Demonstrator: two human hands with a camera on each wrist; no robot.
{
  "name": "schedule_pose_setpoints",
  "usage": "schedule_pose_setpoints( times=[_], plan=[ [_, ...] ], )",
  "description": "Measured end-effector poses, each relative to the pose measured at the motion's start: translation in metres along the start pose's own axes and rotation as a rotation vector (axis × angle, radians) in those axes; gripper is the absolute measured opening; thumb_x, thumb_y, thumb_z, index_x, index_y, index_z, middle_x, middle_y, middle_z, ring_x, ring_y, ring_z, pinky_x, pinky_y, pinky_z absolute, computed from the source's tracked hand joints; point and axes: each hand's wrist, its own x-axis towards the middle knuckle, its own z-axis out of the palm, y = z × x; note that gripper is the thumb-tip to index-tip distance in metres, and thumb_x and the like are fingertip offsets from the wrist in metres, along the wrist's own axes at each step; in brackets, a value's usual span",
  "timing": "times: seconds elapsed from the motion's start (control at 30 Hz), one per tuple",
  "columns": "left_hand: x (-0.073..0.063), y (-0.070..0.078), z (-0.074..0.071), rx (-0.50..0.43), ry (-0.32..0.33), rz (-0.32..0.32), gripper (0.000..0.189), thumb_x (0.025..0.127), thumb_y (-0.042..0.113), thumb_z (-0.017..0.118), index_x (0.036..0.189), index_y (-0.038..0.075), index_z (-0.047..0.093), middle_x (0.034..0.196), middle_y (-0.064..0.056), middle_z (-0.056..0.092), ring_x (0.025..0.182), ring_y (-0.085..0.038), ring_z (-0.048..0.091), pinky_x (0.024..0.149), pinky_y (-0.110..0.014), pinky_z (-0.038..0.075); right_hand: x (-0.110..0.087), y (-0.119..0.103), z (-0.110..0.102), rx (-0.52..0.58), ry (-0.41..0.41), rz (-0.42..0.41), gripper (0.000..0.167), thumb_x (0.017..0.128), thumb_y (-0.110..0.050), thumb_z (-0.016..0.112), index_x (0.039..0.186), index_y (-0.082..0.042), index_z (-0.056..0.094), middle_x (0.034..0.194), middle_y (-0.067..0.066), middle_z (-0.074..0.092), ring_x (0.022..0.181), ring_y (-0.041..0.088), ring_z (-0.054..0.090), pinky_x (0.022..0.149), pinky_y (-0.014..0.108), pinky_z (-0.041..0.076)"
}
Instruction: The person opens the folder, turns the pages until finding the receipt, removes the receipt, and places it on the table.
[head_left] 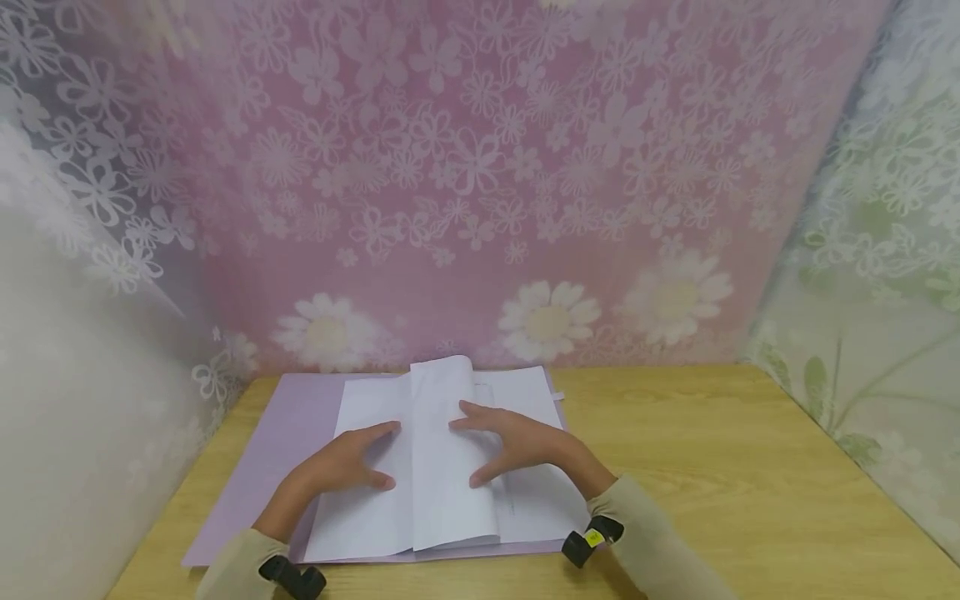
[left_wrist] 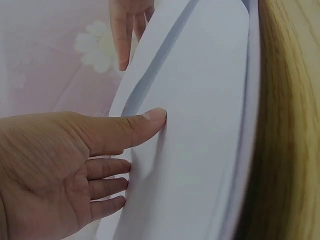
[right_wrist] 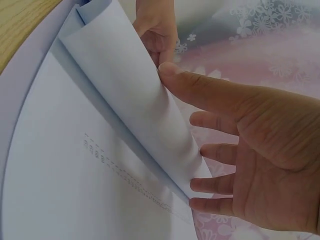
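A lavender folder (head_left: 258, 467) lies opened flat, with white sheets (head_left: 356, 521) on it. Down the middle, one white sheet (head_left: 452, 500) is curled over toward the left into a narrow flap. My left hand (head_left: 341, 462) rests at the left page, thumb and fingers spread apart, its thumb tip on the paper in the left wrist view. The right hand (head_left: 517, 440) touches the curled sheet with outstretched fingers; in the right wrist view its thumb (right_wrist: 200, 90) lies along the curl. Rows of small print (right_wrist: 135, 175) show on the page beneath.
The folder lies on a wood-grain table (head_left: 697, 467), near its left side. Behind stands a pink floral backdrop (head_left: 480, 208), with pale panels on both sides. Black wrist devices (head_left: 292, 577) are strapped over beige sleeves (head_left: 652, 542). A small white tab (head_left: 557, 397) sticks out at the folder's right edge.
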Motion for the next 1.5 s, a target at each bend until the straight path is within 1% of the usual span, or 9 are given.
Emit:
schedule_pose_setpoints(
  times=[0.2, 0.27, 0.43, 0.53, 0.7, 0.93, 1.2, 1.33, 1.5],
  plan=[
    [0.000, 0.002, -0.001, 0.005, 0.005, -0.004, 0.092, 0.079, 0.028, 0.089, 0.155, 0.007, 0.042, 0.160, -0.019, 0.042, 0.150, -0.041, 0.036, 0.118, -0.059, 0.034, 0.004, 0.001, 0.006, -0.011, 0.021, 0.013, 0.083, 0.080, -0.044, 0.087, 0.151, -0.021, 0.052, 0.170, 0.008, 0.023, 0.158, 0.030, 0.023, 0.125, 0.055, 0.025],
    [-0.001, 0.004, -0.001, 0.006, 0.004, -0.003, 0.088, 0.083, 0.027, 0.085, 0.156, 0.007, 0.041, 0.160, -0.020, 0.042, 0.150, -0.041, 0.036, 0.118, -0.059, 0.034, 0.005, 0.000, 0.008, -0.012, 0.026, 0.016, 0.083, 0.080, -0.045, 0.086, 0.151, -0.020, 0.051, 0.170, 0.008, 0.023, 0.158, 0.030, 0.023, 0.125, 0.054, 0.025],
    [-0.002, 0.009, -0.002, 0.005, 0.032, 0.033, 0.062, 0.104, 0.024, 0.060, 0.157, 0.003, 0.037, 0.160, -0.022, 0.040, 0.149, -0.043, 0.036, 0.118, -0.059, 0.034, 0.007, -0.004, 0.011, 0.020, 0.050, 0.022, 0.083, 0.080, -0.045, 0.086, 0.151, -0.019, 0.052, 0.170, 0.010, 0.022, 0.158, 0.033, 0.022, 0.125, 0.055, 0.025],
    [-0.002, 0.011, -0.002, -0.037, 0.037, 0.008, 0.060, 0.108, 0.033, 0.050, 0.159, 0.004, 0.034, 0.162, -0.022, 0.036, 0.150, -0.043, 0.033, 0.119, -0.060, 0.032, 0.008, -0.004, 0.015, 0.033, 0.065, 0.031, 0.083, 0.081, -0.045, 0.085, 0.152, -0.019, 0.051, 0.171, 0.009, 0.021, 0.158, 0.033, 0.021, 0.125, 0.055, 0.025],
    [-0.002, 0.013, 0.000, -0.073, 0.025, -0.035, 0.074, 0.104, 0.047, 0.054, 0.161, 0.006, 0.029, 0.165, -0.021, 0.031, 0.153, -0.042, 0.028, 0.121, -0.061, 0.029, 0.008, -0.006, 0.020, 0.038, 0.083, 0.041, 0.082, 0.083, -0.047, 0.083, 0.153, -0.022, 0.049, 0.171, 0.007, 0.022, 0.158, 0.030, 0.022, 0.124, 0.055, 0.028],
    [0.001, 0.014, 0.000, -0.055, 0.035, -0.021, 0.082, 0.102, 0.048, 0.058, 0.160, -0.001, 0.026, 0.166, -0.024, 0.026, 0.154, -0.043, 0.023, 0.122, -0.061, 0.026, 0.011, -0.013, 0.020, 0.077, 0.092, 0.013, 0.079, 0.085, -0.045, 0.081, 0.154, -0.023, 0.048, 0.170, 0.008, 0.024, 0.158, 0.030, 0.023, 0.123, 0.054, 0.029],
    [0.000, 0.009, 0.002, -0.045, 0.053, -0.030, 0.083, 0.102, 0.049, 0.057, 0.160, 0.000, 0.025, 0.167, -0.026, 0.021, 0.154, -0.045, 0.021, 0.122, -0.062, 0.024, 0.008, -0.017, 0.021, 0.157, 0.090, -0.010, 0.077, 0.088, -0.043, 0.079, 0.155, -0.023, 0.046, 0.170, 0.008, 0.025, 0.156, 0.029, 0.026, 0.120, 0.055, 0.035],
    [0.000, 0.011, 0.001, -0.021, 0.078, -0.024, 0.082, 0.102, 0.052, 0.054, 0.161, 0.001, 0.026, 0.168, -0.025, 0.015, 0.155, -0.046, 0.015, 0.122, -0.065, 0.021, 0.009, -0.017, 0.023, 0.142, 0.085, 0.000, 0.074, 0.088, -0.043, 0.080, 0.152, -0.025, 0.049, 0.169, 0.006, 0.029, 0.156, 0.026, 0.027, 0.123, 0.052, 0.032],
    [-0.001, 0.016, 0.000, 0.008, 0.094, -0.021, 0.082, 0.102, 0.053, 0.055, 0.161, 0.004, 0.028, 0.169, -0.021, 0.017, 0.157, -0.045, 0.011, 0.122, -0.067, 0.019, 0.014, -0.015, 0.031, 0.065, 0.066, -0.016, 0.069, 0.087, -0.043, 0.080, 0.148, -0.022, 0.056, 0.166, 0.006, 0.036, 0.154, 0.025, 0.033, 0.123, 0.048, 0.032]
  ],
)
